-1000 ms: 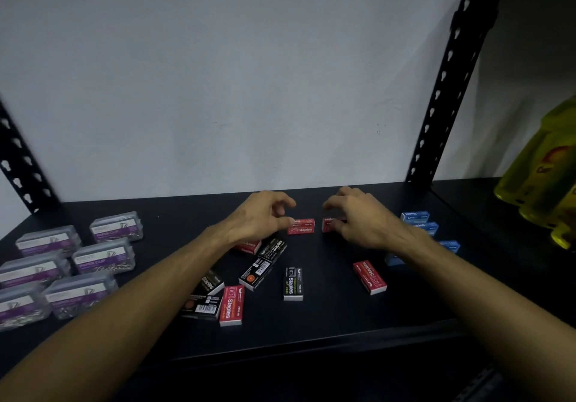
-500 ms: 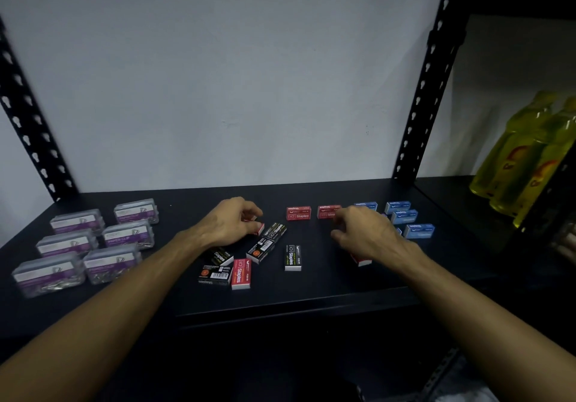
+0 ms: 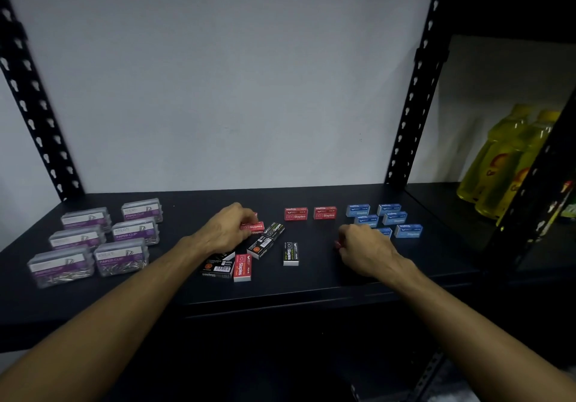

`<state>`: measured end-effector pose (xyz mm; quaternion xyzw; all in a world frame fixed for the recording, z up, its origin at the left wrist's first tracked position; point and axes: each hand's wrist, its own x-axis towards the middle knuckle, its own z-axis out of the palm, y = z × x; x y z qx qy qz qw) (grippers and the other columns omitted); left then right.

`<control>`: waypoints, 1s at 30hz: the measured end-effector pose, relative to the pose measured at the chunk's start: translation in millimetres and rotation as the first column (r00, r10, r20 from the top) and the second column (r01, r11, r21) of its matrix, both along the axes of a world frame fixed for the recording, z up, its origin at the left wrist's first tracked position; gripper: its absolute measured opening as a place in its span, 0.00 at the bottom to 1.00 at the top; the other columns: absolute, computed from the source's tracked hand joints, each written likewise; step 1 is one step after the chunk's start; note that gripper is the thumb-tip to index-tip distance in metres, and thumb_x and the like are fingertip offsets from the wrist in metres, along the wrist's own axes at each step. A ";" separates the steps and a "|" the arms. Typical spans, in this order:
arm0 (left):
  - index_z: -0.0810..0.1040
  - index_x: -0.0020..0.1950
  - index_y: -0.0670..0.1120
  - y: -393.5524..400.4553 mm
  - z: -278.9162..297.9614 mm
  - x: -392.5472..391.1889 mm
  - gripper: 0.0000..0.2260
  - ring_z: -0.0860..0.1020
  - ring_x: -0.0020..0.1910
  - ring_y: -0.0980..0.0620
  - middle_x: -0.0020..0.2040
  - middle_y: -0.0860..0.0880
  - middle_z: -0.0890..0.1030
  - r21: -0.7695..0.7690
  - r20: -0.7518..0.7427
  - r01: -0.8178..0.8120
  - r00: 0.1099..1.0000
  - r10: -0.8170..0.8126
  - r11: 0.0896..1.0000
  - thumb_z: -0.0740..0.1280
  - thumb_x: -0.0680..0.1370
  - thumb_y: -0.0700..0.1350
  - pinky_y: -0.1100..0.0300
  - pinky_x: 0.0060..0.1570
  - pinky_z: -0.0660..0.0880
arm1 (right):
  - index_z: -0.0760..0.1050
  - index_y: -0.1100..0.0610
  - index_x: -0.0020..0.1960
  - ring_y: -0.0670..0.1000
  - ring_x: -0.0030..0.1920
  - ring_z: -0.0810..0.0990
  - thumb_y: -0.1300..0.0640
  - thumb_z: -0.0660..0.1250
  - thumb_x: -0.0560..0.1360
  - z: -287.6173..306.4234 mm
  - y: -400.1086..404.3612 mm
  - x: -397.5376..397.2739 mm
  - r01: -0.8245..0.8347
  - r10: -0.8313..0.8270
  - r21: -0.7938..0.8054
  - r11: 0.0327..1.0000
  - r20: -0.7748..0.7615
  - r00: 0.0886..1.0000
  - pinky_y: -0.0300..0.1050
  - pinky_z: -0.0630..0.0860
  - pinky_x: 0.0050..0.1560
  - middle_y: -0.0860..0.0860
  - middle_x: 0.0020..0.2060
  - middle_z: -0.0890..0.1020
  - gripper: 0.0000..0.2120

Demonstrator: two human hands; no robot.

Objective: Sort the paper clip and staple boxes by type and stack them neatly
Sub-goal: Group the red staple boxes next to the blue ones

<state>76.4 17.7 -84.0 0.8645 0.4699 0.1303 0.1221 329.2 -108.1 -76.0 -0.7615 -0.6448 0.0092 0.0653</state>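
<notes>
Head view looks forward, downward at near shelf (image 3: 311, 280).

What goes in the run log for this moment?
left hand grips red staple box | right hand grips red box | two red boxes placed

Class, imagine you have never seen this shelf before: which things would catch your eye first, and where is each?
Most striking are the two hands at the middle of the dark shelf: the left hand grips a red staple box, and the right hand covers another red box. At left sit clear paper clip boxes, at right blue staple boxes, and far right yellow bottles.
</notes>
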 end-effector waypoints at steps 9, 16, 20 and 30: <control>0.73 0.71 0.45 13.5 0.7 -1.3 0.22 0.77 0.58 0.51 0.68 0.47 0.76 -0.136 0.017 -0.024 1.000 0.026 0.990 0.71 0.77 0.43 0.54 0.60 0.75 | 0.75 0.57 0.66 0.51 0.58 0.79 0.56 0.72 0.75 -5.9 5.3 10.2 -0.093 0.101 0.040 0.995 -0.294 0.950 0.49 0.76 0.61 0.51 0.61 0.80 0.21; 0.79 0.60 0.50 19.1 1.9 -1.3 0.16 0.77 0.44 0.57 0.51 0.53 0.80 -0.154 0.068 0.007 0.998 0.004 0.988 0.75 0.73 0.42 0.61 0.46 0.73 | 0.76 0.51 0.57 0.46 0.52 0.75 0.56 0.73 0.74 -7.9 7.6 13.3 -0.139 0.158 0.082 0.987 -0.324 0.933 0.42 0.74 0.56 0.46 0.54 0.72 0.13; 0.77 0.54 0.53 19.0 2.3 -2.1 0.15 0.77 0.42 0.57 0.50 0.54 0.79 -0.176 0.093 0.015 0.996 0.001 0.984 0.76 0.72 0.42 0.61 0.44 0.73 | 0.75 0.48 0.50 0.44 0.49 0.76 0.58 0.74 0.72 -7.1 9.4 15.8 -0.151 0.173 0.086 0.985 -0.382 0.908 0.39 0.73 0.48 0.45 0.51 0.74 0.11; 0.76 0.54 0.52 19.5 4.5 -2.6 0.15 0.78 0.40 0.57 0.47 0.54 0.80 -0.227 0.116 0.038 0.993 -0.011 0.973 0.76 0.72 0.40 0.63 0.39 0.71 | 0.76 0.50 0.49 0.45 0.42 0.80 0.59 0.73 0.73 -4.6 10.4 17.8 -0.148 0.153 0.044 0.988 -0.408 0.900 0.41 0.77 0.43 0.47 0.43 0.82 0.09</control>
